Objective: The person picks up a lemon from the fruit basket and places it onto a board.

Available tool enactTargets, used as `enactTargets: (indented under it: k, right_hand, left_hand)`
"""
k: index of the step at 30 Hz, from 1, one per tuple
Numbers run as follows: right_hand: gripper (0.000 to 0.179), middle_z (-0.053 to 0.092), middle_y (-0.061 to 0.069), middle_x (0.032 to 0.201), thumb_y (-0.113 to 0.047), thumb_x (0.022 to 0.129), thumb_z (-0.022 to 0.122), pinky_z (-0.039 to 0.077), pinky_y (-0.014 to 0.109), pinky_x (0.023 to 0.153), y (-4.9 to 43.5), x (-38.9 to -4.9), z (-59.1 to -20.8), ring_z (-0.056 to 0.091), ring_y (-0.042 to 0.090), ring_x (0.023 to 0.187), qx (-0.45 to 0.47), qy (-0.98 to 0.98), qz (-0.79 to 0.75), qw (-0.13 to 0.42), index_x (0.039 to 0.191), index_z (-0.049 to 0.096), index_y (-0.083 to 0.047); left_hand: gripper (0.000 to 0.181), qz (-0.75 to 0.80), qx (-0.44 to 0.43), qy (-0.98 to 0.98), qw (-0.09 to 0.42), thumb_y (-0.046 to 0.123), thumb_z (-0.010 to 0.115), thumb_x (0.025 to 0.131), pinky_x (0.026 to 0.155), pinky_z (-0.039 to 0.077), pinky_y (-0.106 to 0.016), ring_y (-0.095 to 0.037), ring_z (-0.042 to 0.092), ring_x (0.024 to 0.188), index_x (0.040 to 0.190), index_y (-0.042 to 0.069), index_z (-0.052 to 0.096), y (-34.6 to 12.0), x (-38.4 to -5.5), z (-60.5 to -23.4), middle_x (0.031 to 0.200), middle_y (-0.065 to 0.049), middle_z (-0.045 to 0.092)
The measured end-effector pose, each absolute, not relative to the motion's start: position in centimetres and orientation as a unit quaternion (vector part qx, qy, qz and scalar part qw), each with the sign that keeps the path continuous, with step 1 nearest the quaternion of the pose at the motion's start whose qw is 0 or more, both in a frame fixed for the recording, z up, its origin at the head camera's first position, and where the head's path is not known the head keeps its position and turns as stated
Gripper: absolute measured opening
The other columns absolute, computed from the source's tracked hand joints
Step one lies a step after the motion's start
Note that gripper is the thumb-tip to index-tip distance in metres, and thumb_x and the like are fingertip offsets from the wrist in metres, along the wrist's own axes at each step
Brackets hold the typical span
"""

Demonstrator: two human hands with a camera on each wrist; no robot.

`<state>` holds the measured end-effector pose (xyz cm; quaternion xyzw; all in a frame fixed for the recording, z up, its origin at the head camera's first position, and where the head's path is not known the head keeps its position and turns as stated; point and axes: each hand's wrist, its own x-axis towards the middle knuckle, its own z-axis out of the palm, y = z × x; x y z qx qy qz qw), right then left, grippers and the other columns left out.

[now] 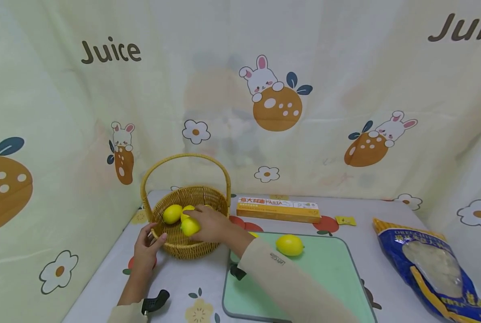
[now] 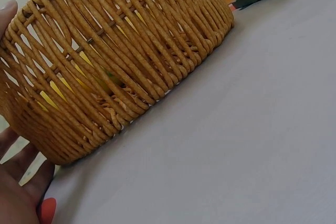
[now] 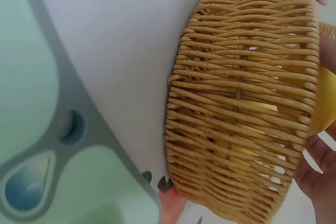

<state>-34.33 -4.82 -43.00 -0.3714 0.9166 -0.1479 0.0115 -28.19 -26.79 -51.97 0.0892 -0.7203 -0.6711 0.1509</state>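
A pale green cutting board [image 1: 333, 264] lay flat toward the near edge of the patterned worktop [image 1: 180, 278], right of centre. A whole lemon [image 1: 290, 245] rested by its far edge; a sliver of another yellow fruit showed beside the right sleeve. A blue pasta bag [image 1: 434, 264] sprawled along the right edge, probably there for its bulk.

Further in, the left hand [image 1: 145, 251] had its fingers curled round the near left side of a wicker basket [image 1: 185, 249], seemingly to steady it. The basket stood upright toward the far left corner, its arched handle raised, leaving its mouth clear.

The right hand [image 1: 213, 223] reached over the basket's right rim, fingers bent round a greenish-tipped lemon [image 1: 190, 227]. Other lemons [image 1: 172, 214] sat inside, where the woven wall likely kept them from rolling.

Near the far edge lay a long pasta box [image 1: 278, 210] and a small yellow packet [image 1: 346, 220], apparently set back to leave working room. Behind everything hung a rabbit-printed curtain [image 1: 325, 54].
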Motion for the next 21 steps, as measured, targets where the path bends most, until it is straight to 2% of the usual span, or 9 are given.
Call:
enactTargets:
  k: [7,12,17,21]
  right_hand:
    - [0.065,0.048,-0.004,0.134,-0.045,0.081,0.074,0.048,0.035,0.089,-3.4,-34.0,-42.3,0.047,0.016,0.117,-0.374,0.914,-0.154,-0.023,0.140,0.050,-0.032]
    - [0.061,0.046,-0.003,0.135,-0.046,0.083,0.073,0.048,0.037,0.088,-2.2,-33.2,-41.5,0.046,0.017,0.116,-0.362,0.920,-0.151,-0.020,0.139,0.052,-0.032]
    - [0.063,0.041,0.002,0.143,-0.046,0.085,0.071,0.047,0.042,0.095,-1.0,-32.5,-40.3,0.043,0.022,0.126,-0.358,0.923,-0.140,-0.010,0.142,0.049,-0.032]
    - [0.064,0.043,0.003,0.142,-0.046,0.085,0.072,0.043,0.042,0.100,0.3,-32.5,-39.8,0.043,0.024,0.126,-0.366,0.921,-0.132,-0.022,0.142,0.049,-0.029]
  left_hand:
    - [0.056,-0.676,0.083,-0.716,0.152,0.021,0.068,0.093,0.110,0.032,-0.046,-0.027,0.032,0.138,0.142,0.014,0.041,-26.8,-28.5,-52.1,0.154,-0.004,0.030]
    - [0.057,-0.671,0.079,-0.722,0.151,0.022,0.068,0.093,0.110,0.031,-0.046,-0.027,0.032,0.139,0.142,0.015,0.040,-26.8,-28.2,-52.4,0.153,-0.004,0.030]
    - [0.056,-0.670,0.080,-0.720,0.160,0.022,0.067,0.094,0.110,0.031,-0.047,-0.027,0.032,0.138,0.142,0.014,0.041,-26.8,-27.9,-52.4,0.153,-0.004,0.030]
    - [0.057,-0.674,0.074,-0.718,0.160,0.024,0.068,0.093,0.110,0.031,-0.047,-0.027,0.032,0.138,0.142,0.014,0.040,-26.7,-27.9,-52.2,0.153,-0.004,0.030]
